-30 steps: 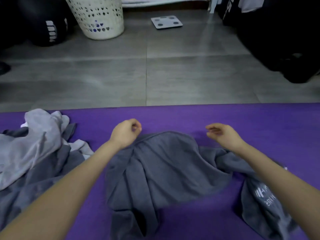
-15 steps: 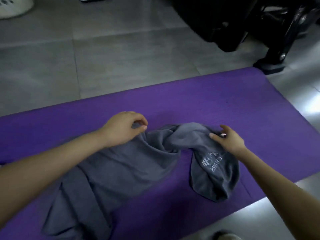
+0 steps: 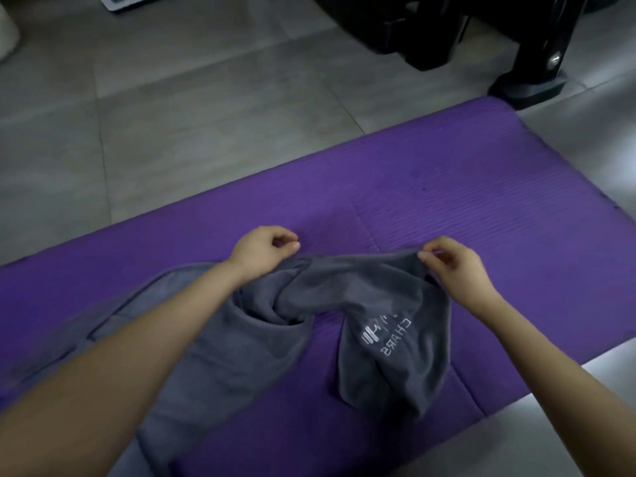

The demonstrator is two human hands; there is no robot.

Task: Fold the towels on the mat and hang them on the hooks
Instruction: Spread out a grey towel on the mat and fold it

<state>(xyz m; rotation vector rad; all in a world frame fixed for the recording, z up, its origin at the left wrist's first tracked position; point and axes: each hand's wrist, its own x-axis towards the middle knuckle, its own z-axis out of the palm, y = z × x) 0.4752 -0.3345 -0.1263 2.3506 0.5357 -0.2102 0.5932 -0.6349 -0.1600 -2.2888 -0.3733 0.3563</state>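
A dark grey towel (image 3: 344, 297) with white lettering lies crumpled on the purple mat (image 3: 464, 187). My right hand (image 3: 454, 266) pinches its far edge between thumb and fingers and lifts it slightly. My left hand (image 3: 263, 247) sits at the towel's far left part with curled fingers; the thumb and forefinger meet, and whether cloth is between them is unclear. The towel's left part spreads under my left forearm. No hooks are in view.
Grey tiled floor (image 3: 172, 115) lies beyond the mat. Black equipment with a metal foot (image 3: 526, 80) stands at the mat's far right corner. A white scale's edge (image 3: 137, 0) shows at the top left. The mat's right end is bare.
The view swung right, away from the other towels and the basket. My right hand moved onto the towel's right part and took hold of its edge, lifting it. My left hand stayed near the far left edge.
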